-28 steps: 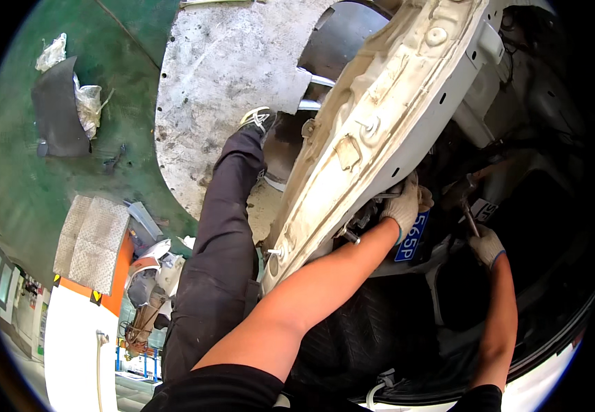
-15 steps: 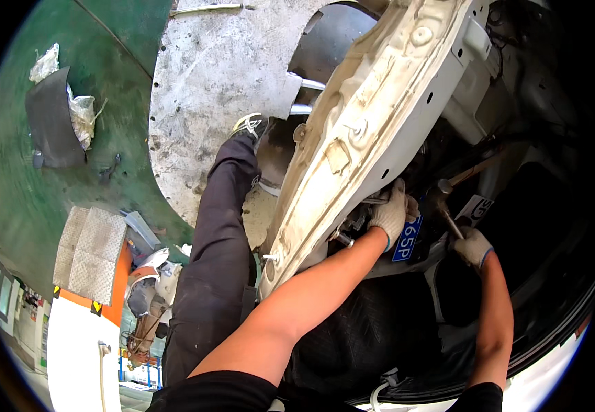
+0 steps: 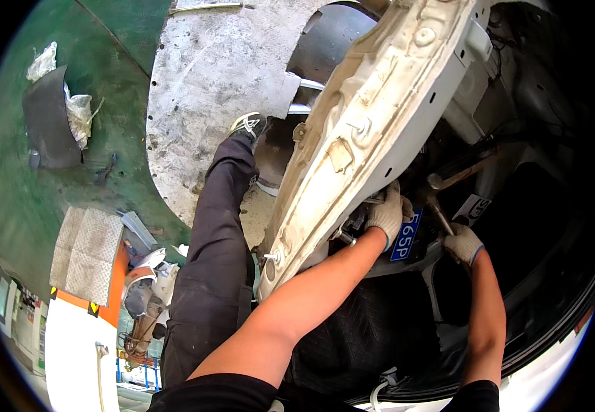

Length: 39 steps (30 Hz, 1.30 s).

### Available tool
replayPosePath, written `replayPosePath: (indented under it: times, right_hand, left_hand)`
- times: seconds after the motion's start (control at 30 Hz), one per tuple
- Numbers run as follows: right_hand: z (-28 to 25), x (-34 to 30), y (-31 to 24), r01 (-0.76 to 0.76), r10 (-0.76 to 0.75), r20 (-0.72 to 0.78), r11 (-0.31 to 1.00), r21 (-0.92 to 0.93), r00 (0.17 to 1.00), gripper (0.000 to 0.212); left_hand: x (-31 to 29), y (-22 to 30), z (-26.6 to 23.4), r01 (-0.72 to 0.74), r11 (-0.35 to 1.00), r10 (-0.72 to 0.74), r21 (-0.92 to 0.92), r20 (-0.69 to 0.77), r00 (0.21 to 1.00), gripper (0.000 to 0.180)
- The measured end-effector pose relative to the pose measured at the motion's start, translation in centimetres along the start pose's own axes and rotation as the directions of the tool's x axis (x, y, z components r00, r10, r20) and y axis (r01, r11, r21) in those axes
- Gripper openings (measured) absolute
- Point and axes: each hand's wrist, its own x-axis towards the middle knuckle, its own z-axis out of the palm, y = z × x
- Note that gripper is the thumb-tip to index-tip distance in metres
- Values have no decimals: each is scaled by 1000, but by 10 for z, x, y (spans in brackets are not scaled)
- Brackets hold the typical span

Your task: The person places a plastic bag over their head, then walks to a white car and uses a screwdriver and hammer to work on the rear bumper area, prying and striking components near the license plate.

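My right hand (image 3: pixel 462 244), in a knitted glove, is closed round the shaft of a hammer (image 3: pixel 442 211). Its round face points toward my left hand, and a long brownish end reaches off to the right. My left hand (image 3: pixel 387 217), gloved too, is pressed in behind the inner edge of a bare, cream-coloured car body panel (image 3: pixel 342 165). Its fingers are curled, and whatever they hold is hidden. Beside it lies a blue plate (image 3: pixel 406 237) with white characters. A metal latch-like part (image 3: pixel 344 237) sits just below my left wrist.
A dark lined cavity (image 3: pixel 359 323) lies under my forearms. My leg (image 3: pixel 208 240) stands left of the panel. On the green floor are a grey metal plate (image 3: pixel 208 89), a dark curved sheet (image 3: pixel 53 123) and crumpled plastic (image 3: pixel 79 117). An orange-and-white unit (image 3: pixel 81 343) stands lower left.
My right hand and the hammer have shifted slightly left, bringing the hammer head closer to my left hand. My left hand stays at the panel edge with only a slight shift.
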Motion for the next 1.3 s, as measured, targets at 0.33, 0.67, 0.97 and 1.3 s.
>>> replayPosePath:
  times: [0.33,0.67,0.97,1.3]
  right_hand:
    - [-8,30,63,-177,178,14,962,207,984,14]
    - [9,-5,95,-122,83,101,868,481,991,17]
    - [24,19,96,-159,150,54,912,379,987,5]
    - [53,22,95,-55,-21,121,803,593,992,12]
  left_hand:
    - [0,2,0,-24,998,21,64,43,999,62]
    - [9,-7,-1,-100,984,75,147,168,983,67]
    - [-1,6,3,-96,995,95,12,108,990,59]
    - [9,-2,5,-102,991,111,-91,95,989,54]
